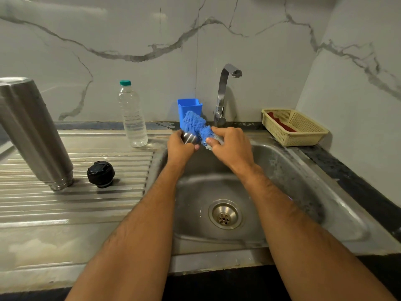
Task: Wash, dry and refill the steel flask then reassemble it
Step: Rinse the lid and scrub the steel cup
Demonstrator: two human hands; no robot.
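Over the sink (282, 161), the left hand (181, 146) curls around a small steel cup (189, 137), while the right hand (231, 145) grips a blue brush (198, 124) whose bristles lie against the cup's top. The flask (32, 131) stands upside down on the drainboard (76, 205), well to the left of both hands, with its black stopper (101, 173) just beside it. A water bottle (132, 116) stands between flask and hands, near the left hand, and a blue holder (189, 107) sits behind the brush beside the tap (224, 92).
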